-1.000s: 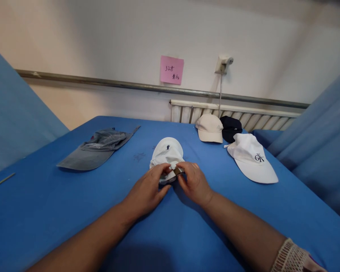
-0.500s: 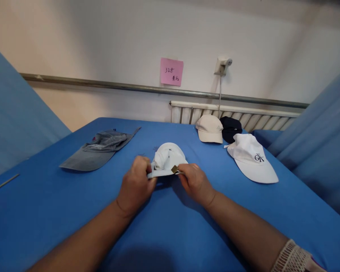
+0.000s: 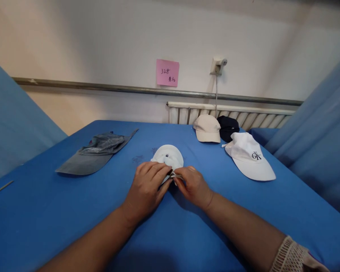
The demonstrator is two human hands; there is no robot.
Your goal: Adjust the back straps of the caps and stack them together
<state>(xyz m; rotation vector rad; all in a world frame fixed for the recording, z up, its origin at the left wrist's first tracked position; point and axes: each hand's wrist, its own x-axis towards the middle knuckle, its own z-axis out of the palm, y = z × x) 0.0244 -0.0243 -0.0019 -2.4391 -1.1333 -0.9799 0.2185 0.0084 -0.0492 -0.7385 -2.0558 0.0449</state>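
Observation:
A white cap (image 3: 174,154) lies in front of me on the blue-covered table, its rounded far part showing beyond my fingers. My left hand (image 3: 147,185) is closed on the cap's near edge and covers much of it. From the right, my right hand (image 3: 193,186) pinches the end of the cap's strap (image 3: 178,176), close to the left fingertips. A dark bit of the strap's buckle (image 3: 170,172) shows between the two hands; the rest of it is hidden.
A grey cap (image 3: 93,155) lies at the left. A beige cap (image 3: 207,128), a black cap (image 3: 228,127) and a white cap with dark letters (image 3: 249,156) are at the right. A thin stick (image 3: 0,189) lies at the left edge. Blue curtains (image 3: 317,143) flank the table.
My left hand has moved right along the cap's near edge to the buckle, beside my right hand. The cap's opening is now mostly covered. My right hand still pinches the strap.

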